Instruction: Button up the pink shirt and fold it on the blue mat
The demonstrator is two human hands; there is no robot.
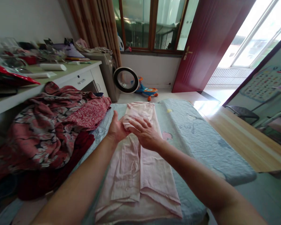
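A pale pink shirt lies lengthwise on the light blue quilted cover, sides folded in. One sleeve with a buttoned cuff runs down its middle. Toward its far end my left hand is turned palm up, thumb stretched out and away. Its other fingers are partly hidden by the bunched fabric and my right hand. My right hand lies flat across that fabric, palm down, fingers extended and slightly apart. The two hands meet at the shirt's left edge, the right one over the left one's fingertips.
A heap of red floral clothes lies left of the shirt. The quilted cover extends to the right. Behind stand a cluttered desk, a washing machine with its round door open, a blue-orange toy and a red door.
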